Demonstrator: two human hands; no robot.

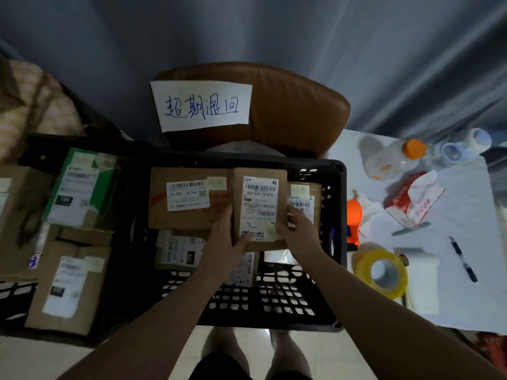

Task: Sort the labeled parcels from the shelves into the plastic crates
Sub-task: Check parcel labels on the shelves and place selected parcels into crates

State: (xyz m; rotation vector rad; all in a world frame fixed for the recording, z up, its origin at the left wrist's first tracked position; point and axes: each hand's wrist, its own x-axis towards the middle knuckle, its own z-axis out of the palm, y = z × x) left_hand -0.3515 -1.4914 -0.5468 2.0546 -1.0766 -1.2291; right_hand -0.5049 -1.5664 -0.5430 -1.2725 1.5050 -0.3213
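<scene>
Left hand (225,242) and right hand (299,234) both grasp the small labeled carton (259,207) by its near end, over the black plastic crate (338,215), toward its far right corner. Risk: let go here, it may settle tilted on the larger box's (189,198) edge and slide.

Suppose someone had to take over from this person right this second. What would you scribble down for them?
Left hand and right hand: both grip the small parcel by its side edges, label up, over the black crate.
Done: that crate already holds several parcels, such as the large box; the left crate holds more.
Left: set this parcel down; whether it already rests on the others I cannot tell. Shelves are out of view, so the number remaining is unknown.
</scene>
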